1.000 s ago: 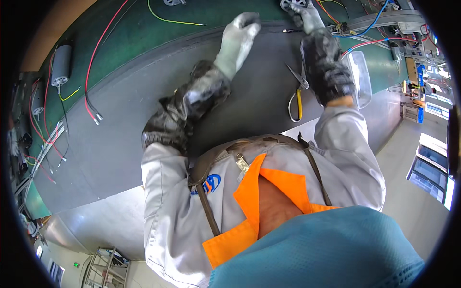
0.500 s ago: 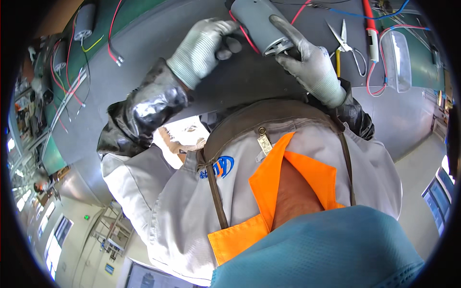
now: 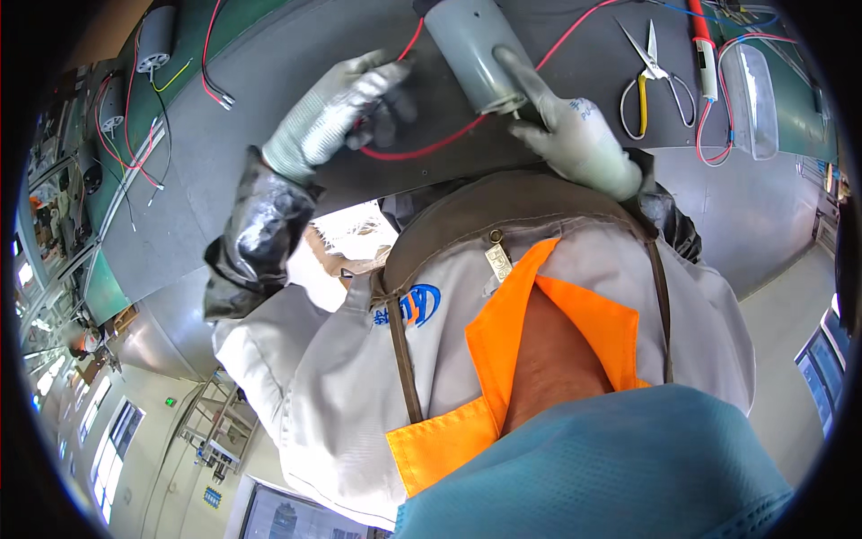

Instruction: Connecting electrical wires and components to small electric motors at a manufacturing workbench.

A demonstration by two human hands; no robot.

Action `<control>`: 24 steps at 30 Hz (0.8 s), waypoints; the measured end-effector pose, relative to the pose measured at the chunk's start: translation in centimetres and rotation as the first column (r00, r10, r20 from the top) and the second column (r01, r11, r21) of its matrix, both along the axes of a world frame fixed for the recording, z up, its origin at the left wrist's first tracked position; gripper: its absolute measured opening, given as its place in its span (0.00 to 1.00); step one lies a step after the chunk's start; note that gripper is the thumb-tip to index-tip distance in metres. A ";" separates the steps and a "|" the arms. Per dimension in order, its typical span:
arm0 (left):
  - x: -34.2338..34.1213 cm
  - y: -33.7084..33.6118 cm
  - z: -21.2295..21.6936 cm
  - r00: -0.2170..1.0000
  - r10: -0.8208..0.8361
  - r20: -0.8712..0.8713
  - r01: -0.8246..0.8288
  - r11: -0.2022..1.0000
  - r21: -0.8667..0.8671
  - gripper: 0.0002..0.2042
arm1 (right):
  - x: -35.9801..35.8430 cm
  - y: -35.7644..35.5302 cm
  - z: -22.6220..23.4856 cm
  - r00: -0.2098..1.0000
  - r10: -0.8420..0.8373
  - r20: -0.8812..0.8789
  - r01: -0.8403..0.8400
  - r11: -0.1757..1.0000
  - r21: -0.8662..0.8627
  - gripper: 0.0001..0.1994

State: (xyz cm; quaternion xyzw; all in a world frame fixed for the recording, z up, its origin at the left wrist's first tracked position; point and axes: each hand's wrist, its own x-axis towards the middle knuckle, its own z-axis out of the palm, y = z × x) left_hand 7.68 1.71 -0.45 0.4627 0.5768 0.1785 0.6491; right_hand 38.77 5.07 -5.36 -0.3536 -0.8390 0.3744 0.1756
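A grey cylindrical motor (image 3: pixel 471 54) lies tilted on the dark worktop at the top middle. My right hand (image 3: pixel 575 135), in a grey-white coated glove, grips its near end, the index finger along its side and the thumb by the end face. A red wire (image 3: pixel 426 153) bows below the motor and runs into my left hand (image 3: pixel 346 108), also gloved, off to the left. The left fingers are curled round the wire and partly blurred. Yellow-handled scissors (image 3: pixel 653 72) lie spread to the right of my right hand.
A red and white tool with a cable (image 3: pixel 705 63) and a clear plastic tray (image 3: pixel 752 103) lie at the right. More grey motors (image 3: pixel 154 40) with loose leads stand at the far left. Another red wire pair (image 3: pixel 211 76) lies left of my left hand.
My left hand has moved left and down, away from the motor, drawing the red wire into a bow. The motor has shifted slightly left and tipped more upright under my right hand.
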 end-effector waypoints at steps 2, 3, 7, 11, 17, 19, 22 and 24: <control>-1.6 -0.1 -1.4 0.971 0.007 0.238 -0.002 1.000 -0.019 0.37 | 0.5 2.0 1.5 0.987 0.105 -0.125 -0.083 0.981 0.174 0.30; -1.6 -0.3 -2.6 0.973 0.009 0.230 -0.004 1.000 -0.021 0.37 | 0.3 3.1 2.5 0.997 0.038 -0.063 -0.016 0.949 0.314 0.27; 0.5 0.8 -2.9 0.970 0.083 0.230 -0.114 0.985 0.127 0.35 | -4.4 9.0 4.2 0.948 0.097 0.302 -0.268 0.754 0.599 0.37; 0.3 1.6 -2.3 0.953 0.161 0.256 -0.129 0.982 -0.139 0.35 | -3.4 10.9 1.8 0.949 0.159 0.271 -0.267 0.861 0.433 0.26; 0.4 3.7 -3.0 0.990 0.138 0.019 -0.140 0.983 0.116 0.33 | -10.3 -1.3 1.6 0.684 0.706 0.184 -0.702 0.567 0.431 0.21; 4.5 7.9 -3.7 0.999 0.014 -0.045 -0.017 0.998 -0.053 0.31 | -14.8 -4.6 -6.7 0.614 0.766 -0.192 -0.713 0.642 0.282 0.16; 4.6 5.9 -0.5 0.929 0.138 -0.344 -0.167 0.984 -0.058 0.28 | -19.3 -9.3 -0.6 0.301 0.946 -0.116 -0.912 0.251 -0.324 0.19; 3.1 6.0 -4.3 0.787 0.173 -0.592 -0.122 0.985 0.125 0.30 | -16.6 -5.2 0.1 0.374 0.910 -0.177 -0.919 0.339 -0.200 0.18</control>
